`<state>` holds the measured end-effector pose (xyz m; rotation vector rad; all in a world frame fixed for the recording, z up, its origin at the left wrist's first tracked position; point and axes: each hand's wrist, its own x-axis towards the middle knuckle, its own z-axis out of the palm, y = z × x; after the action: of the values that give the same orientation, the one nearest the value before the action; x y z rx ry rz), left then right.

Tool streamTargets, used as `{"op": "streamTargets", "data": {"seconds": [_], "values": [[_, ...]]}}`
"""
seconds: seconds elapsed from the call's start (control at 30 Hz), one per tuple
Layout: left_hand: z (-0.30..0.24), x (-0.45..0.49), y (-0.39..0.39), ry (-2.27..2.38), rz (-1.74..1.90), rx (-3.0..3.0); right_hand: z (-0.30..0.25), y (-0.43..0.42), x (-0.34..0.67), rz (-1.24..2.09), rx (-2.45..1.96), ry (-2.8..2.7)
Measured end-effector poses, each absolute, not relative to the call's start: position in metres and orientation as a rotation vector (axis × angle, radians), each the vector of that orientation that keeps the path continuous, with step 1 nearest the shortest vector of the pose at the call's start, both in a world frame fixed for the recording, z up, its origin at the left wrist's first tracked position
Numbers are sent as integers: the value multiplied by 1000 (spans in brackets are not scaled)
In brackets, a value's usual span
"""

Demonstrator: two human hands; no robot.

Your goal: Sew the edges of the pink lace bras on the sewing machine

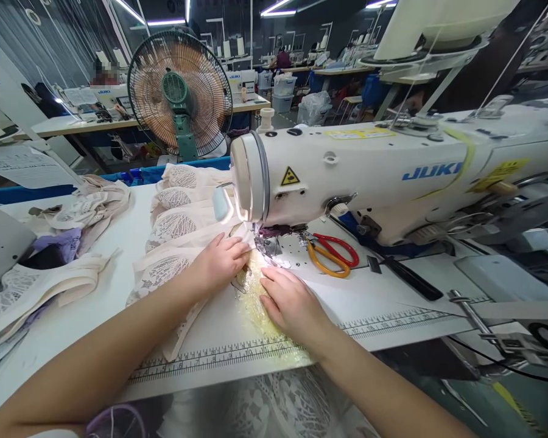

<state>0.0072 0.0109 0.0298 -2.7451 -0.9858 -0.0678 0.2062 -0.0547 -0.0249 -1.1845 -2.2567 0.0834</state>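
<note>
My left hand point(223, 263) is closed on the edge of a cream lace bra piece point(243, 236) beside the presser foot point(265, 243) of a white sewing machine point(319, 176). Its fingertips reach close to the needle area, where the fabric is partly hidden. My right hand point(295, 304) rests palm down just right of a shiny yellow patch point(253, 304) on the table, fingers stretched out and touching its surface. Left of my left hand, several joined cream lace bra cups point(176, 225) lie in a row.
Scissors with red and orange handles point(333, 255) lie right of the needle, near a black-handled tool point(411, 278). A ruler strip point(228, 353) runs along the front table edge. More lace pieces point(41, 286) lie left; a large fan point(178, 91) stands behind. Lace fabric point(283, 404) shows below the edge.
</note>
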Motion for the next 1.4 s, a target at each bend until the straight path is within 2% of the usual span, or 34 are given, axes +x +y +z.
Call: {"op": "streamTargets", "data": {"seconds": [0.1,0.23,0.43,0.73,1.07,1.13,1.27,1.33,1.4], "values": [[55,1,-26,-1256,77,-2619,-24,-55,207,97,-1177,-2264],[78,-23,-80,-1698,458,-2387,-22,-55,206,120,-1170,-2264],[66,-58,-106,-1954,639,-2316,-22,-55,204,125,-1173,-2256],[36,-88,-64,-2029,412,-2205,-22,-55,203,82,-1123,-2269],[19,-96,-58,-2075,197,-2230,-8,-74,202,145,-1015,-2207],[19,-97,-57,-2086,197,-2234,5,-101,205,287,-916,-2239],[21,-96,-57,-2107,158,-2263,17,-154,221,1082,-636,-2497],[21,-96,-57,-2133,127,-2268,1,-165,232,1217,-803,-2527],[19,-97,-57,-2167,93,-2263,-29,-166,243,1104,-1201,-2448]]}}
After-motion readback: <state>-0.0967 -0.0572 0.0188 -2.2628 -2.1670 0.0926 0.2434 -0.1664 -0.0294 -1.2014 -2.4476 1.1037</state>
